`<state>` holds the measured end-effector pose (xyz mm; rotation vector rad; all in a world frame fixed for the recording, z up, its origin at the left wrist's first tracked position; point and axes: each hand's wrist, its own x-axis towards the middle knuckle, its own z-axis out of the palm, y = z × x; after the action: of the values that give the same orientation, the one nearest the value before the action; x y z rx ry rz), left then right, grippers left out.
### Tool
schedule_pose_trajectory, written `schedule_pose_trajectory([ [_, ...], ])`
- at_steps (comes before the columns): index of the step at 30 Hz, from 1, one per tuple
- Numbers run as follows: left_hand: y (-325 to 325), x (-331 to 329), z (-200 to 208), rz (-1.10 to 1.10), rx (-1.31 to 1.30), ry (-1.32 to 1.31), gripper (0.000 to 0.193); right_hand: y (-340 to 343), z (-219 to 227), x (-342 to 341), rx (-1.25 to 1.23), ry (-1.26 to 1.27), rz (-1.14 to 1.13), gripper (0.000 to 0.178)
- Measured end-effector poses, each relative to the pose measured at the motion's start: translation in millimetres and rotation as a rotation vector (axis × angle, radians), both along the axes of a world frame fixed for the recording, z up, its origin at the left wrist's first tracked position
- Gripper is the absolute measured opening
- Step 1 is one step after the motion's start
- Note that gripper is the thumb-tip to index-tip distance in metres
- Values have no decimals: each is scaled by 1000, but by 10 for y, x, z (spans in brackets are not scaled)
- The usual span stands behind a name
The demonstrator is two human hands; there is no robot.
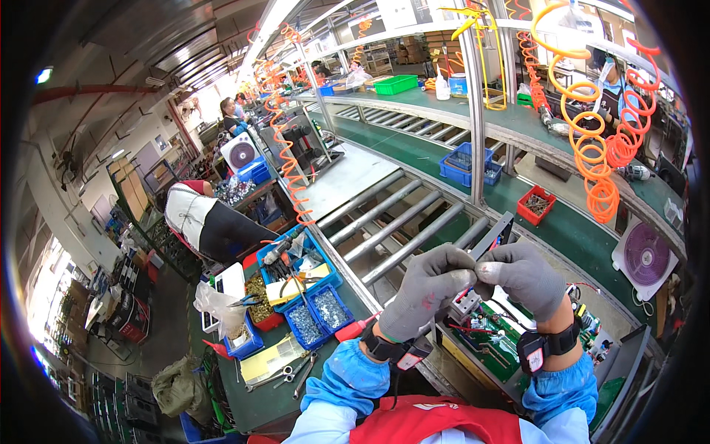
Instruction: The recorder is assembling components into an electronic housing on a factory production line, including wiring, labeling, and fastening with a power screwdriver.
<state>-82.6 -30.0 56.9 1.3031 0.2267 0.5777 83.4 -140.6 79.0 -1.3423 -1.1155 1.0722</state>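
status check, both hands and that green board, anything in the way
Left hand and right hand gloved, fingertips meeting; anything pinched between, can't tell. Green circuit board close by, face exposed. Right hand and wrist block part of the view.

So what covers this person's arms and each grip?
The left grip and right grip wear grey gloves, the left one marked with red. Black wrist straps carry white-and-red tags. Crinkled blue cuffs come next, then white sleeves.

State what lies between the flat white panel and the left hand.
In the head view, metal rollers separate the white panel from the left hand.
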Motion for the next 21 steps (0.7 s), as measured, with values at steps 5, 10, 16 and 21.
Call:
schedule_pose_trajectory([
  [5, 85, -22, -93, 33, 197, 49, 27, 78, -157, 117, -32, 143, 214, 24],
  [10, 336, 79, -409, 342, 233, 45, 24, 253, -592, 690, 88, -120, -330, 22],
  [16, 385, 203, -802, 357, 26, 90, 21, 423, -1090, 985, -88, -504, -755, 33],
  [21, 402, 200, -883, 328, 29, 147, 22, 554, -1136, 902, -176, -618, -719, 32],
])
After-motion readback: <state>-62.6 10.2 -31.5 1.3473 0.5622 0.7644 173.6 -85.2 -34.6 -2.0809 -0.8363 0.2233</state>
